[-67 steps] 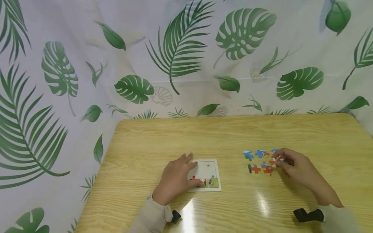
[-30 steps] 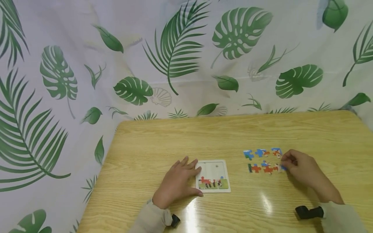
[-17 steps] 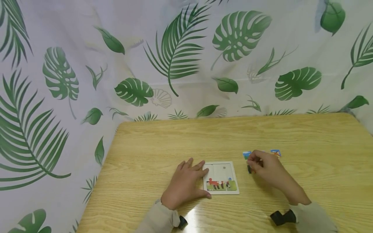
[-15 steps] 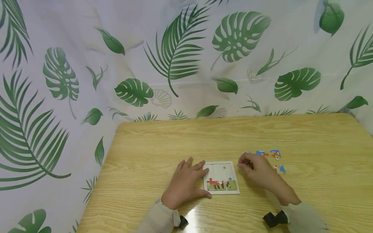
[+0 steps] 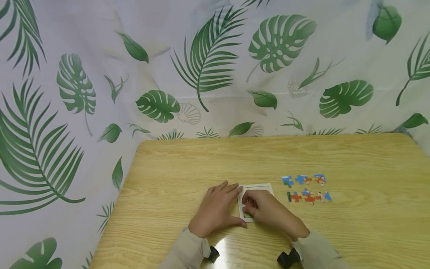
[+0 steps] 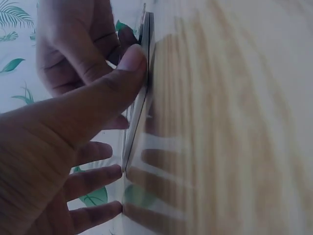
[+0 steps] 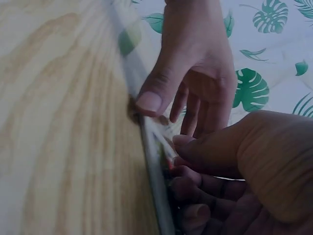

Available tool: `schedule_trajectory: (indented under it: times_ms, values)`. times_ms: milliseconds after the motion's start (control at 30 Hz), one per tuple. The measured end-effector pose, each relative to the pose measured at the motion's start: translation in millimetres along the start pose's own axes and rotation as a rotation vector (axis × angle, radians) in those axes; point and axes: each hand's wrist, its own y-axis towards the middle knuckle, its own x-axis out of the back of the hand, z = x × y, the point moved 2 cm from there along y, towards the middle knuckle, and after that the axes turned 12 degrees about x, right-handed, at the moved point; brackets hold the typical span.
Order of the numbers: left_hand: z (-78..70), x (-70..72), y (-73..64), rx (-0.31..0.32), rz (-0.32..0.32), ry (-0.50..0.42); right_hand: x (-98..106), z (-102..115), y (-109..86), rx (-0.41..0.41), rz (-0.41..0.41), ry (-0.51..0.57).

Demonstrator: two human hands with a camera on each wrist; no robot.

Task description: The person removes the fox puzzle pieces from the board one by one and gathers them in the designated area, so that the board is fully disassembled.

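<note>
My left hand (image 5: pixel 215 209) rests at the left side of a white puzzle board (image 5: pixel 263 186), its fingers spread and fairly straight. In the left wrist view, its thumb (image 6: pixel 100 100) lies against the near edge of the board (image 6: pixel 137 112). My right hand (image 5: pixel 268 209) reaches over the board, fingers curled and thumb close to the index finger. Beneath it a small bit of green puzzle (image 5: pixel 248 215) shows. A red spot beside the thumb is visible in the right wrist view; whether those fingertips pinch a piece cannot be told.
Several loose jigsaw pieces (image 5: pixel 309 194) lie in two rows to the right of the board. The wooden table (image 5: pixel 201 160) ends at a leaf-print cloth (image 5: pixel 215 116) behind. Black wrist straps (image 5: pixel 285 259) sit at both cuffs.
My right hand has moved left from the loose pieces to above the board, uncovering both rows. The left hand and board shifted right earlier; the left hand still rests at the board's edge.
</note>
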Motion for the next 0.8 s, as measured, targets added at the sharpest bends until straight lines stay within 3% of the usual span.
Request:
schedule_trajectory:
  times_ms: [333, 633, 800]
  values:
    - [8.4, -0.8, -0.6, 0.003, 0.007, 0.018, -7, -2, -0.9, 0.009, -0.003, -0.020]
    - [8.2, -2.6, -0.6, 0.006, 0.012, -0.006, -1, 4, -1.7, 0.024, 0.028, -0.022]
    - [6.9, -1.4, -0.5, -0.004, 0.016, 0.023, 0, 8, -2.9, 0.044, 0.060, -0.086]
